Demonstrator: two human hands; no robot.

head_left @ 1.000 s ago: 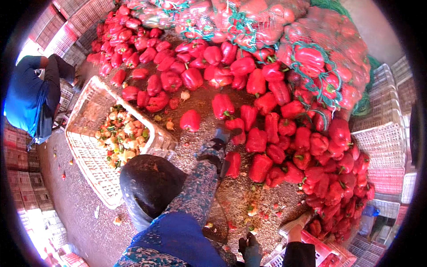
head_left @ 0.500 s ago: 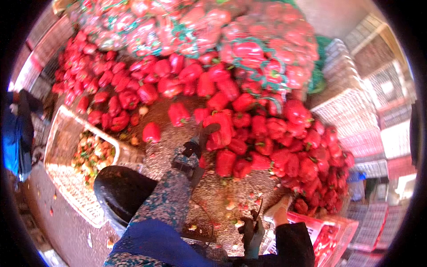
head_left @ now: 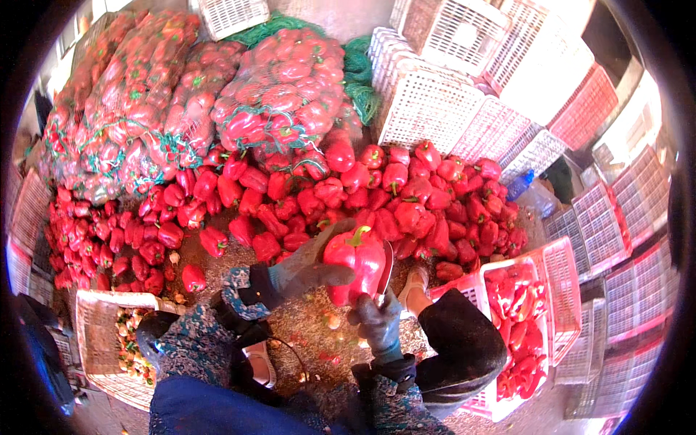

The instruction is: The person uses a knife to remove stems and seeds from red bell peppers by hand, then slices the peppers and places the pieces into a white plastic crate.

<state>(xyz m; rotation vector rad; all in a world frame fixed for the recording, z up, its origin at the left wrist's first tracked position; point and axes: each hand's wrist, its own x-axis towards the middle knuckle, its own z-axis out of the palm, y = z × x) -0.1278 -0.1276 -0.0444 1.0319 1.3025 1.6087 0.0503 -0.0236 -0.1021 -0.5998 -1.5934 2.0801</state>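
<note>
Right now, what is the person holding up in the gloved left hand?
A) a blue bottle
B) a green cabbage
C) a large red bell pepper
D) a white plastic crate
C: the gloved left hand wraps its fingers around a large red bell pepper with a green stem, while the right hand holds a knife against its side.

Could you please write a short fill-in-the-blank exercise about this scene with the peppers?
1. The left hand holds a pepper of ____ colour.
2. The right hand holds a ____ against that pepper.
3. Both hands wear ____.
4. The crate at the person's right holds cut peppers, and the sacks behind the pile are made of ____.

Missing words: red; knife; gloves; net
</note>
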